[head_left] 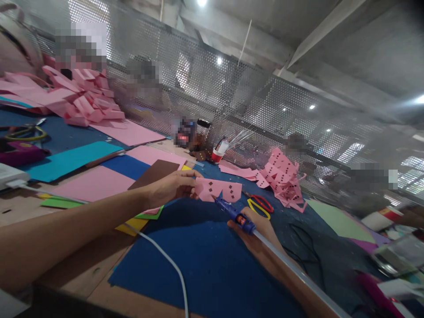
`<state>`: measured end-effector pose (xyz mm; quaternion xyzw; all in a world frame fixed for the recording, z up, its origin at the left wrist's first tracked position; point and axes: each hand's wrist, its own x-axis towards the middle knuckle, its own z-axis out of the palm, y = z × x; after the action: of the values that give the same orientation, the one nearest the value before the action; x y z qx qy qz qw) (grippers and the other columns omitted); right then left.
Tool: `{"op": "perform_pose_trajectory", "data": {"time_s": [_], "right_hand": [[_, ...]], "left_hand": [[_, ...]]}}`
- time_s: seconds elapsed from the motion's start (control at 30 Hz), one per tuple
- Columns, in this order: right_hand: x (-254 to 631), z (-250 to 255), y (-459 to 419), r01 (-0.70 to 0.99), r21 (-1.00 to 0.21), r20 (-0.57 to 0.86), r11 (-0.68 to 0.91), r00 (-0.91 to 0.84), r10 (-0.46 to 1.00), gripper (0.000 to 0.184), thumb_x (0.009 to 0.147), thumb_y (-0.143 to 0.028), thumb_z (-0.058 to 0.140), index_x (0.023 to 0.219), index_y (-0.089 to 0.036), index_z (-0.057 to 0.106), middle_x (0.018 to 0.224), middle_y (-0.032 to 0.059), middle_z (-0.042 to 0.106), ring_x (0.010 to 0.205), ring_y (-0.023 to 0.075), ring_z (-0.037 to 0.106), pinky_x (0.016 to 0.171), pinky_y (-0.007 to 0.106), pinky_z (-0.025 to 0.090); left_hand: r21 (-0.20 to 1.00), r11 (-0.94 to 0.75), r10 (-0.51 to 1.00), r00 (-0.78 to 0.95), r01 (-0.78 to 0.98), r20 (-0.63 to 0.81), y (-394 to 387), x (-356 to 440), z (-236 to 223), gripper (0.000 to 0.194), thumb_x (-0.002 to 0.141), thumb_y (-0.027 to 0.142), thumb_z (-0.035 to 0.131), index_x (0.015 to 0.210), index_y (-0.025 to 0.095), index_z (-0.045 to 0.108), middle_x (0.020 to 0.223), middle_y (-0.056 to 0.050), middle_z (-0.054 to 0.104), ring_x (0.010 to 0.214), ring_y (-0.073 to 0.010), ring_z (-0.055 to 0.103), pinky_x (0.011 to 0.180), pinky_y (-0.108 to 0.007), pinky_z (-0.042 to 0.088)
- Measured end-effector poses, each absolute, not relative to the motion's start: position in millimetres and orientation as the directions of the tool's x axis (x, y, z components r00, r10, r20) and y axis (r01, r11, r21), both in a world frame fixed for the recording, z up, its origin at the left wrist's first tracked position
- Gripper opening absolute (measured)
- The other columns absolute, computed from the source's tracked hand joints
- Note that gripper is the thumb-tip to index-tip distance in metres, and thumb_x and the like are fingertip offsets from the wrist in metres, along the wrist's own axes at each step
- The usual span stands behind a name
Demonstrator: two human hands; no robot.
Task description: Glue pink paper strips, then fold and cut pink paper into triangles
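Note:
Between the fingertips of my left hand (180, 184) is the left end of a pink paper piece (218, 189) marked with small dark diamonds, a notch in its lower edge. My right hand (256, 227) is wrapped round a blue glue gun (233, 213), with a long pale glue stick (291, 267) running out of its back end. The gun's nozzle points at the paper's lower edge near the notch; whether it touches cannot be made out. Scissors (260, 206) with red and yellow handles lie just beyond my right hand.
Pink folded strips (88, 99) are heaped at the back left, and diamond-marked pink pieces (281, 176) at the back right. A red-and-white cup (217, 155) holds thin sticks. A white cable (162, 254) crosses the front. A perforated metal screen (212, 97) stands behind.

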<state>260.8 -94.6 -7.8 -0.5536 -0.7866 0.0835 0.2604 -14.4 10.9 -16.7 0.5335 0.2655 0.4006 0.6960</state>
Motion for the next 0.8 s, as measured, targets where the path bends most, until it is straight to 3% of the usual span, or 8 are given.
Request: {"op": "perform_pose_trajectory", "data": {"time_s": [0.8], "right_hand": [[265.5, -15.1, -89.8, 0.856, -0.376, 0.305, 0.354, -0.247, 0.920, 0.027, 0.092, -0.044, 0.060, 0.078, -0.023, 0.051, 0.064, -0.0045, 0.054, 0.057, 0.0140, 0.051, 0.054, 0.024, 0.028]], "left_hand": [[0.958, 0.100, 0.846, 0.529, -0.268, 0.059, 11.6, -14.5, -15.9, 0.020, 0.080, 0.023, 0.075, 0.093, 0.017, 0.062, 0.071, 0.000, 0.064, 0.066, -0.0142, 0.063, 0.072, -0.028, 0.051]]}}
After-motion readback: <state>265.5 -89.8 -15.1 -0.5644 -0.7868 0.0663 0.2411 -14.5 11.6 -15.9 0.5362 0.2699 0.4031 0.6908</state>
